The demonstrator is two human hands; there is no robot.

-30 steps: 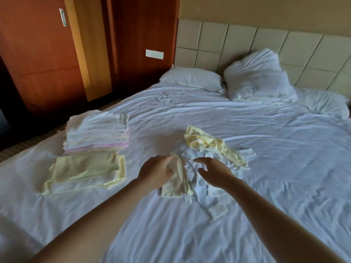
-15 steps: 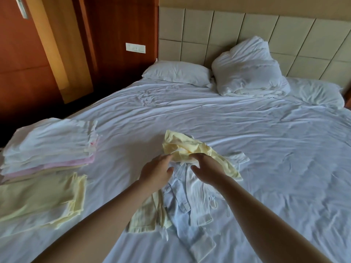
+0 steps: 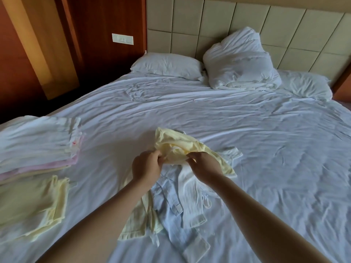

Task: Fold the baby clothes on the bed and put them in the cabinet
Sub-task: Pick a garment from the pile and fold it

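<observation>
A crumpled pale yellow garment [image 3: 182,147] lies near the middle of the bed [image 3: 266,149], on the far end of a loose heap of unfolded baby clothes. The bed is covered by a wrinkled white sheet and fills most of the view. Behind it stands a padded beige headboard [image 3: 247,18]; to the left of that, dark wooden panelling [image 3: 106,19] carries a white switch plate [image 3: 122,38]. At the head of the bed lie a flat white pillow [image 3: 167,65], a bunched white pillow [image 3: 239,59] propped against the headboard just beside it, and a third pillow [image 3: 307,84] at the far right.

Within the heap, a white and pale blue garment [image 3: 182,202] sprawls toward the viewer, touching the yellow one. A striped cream garment [image 3: 136,223] lies just left of it, partly hidden by the left forearm. Well apart from the heap, at the left edge of the bed, sit two folded piles just beside each other: a white and pink stack [image 3: 38,145] farther away and a yellow stack [image 3: 32,204] nearer.

Both bare forearms reach in from the lower edge of the view. The left hand [image 3: 146,168] and the right hand [image 3: 204,166] meet at the near edge of the pale yellow garment. Their backs face the camera, and their curled fingers pinch the cloth close together.
</observation>
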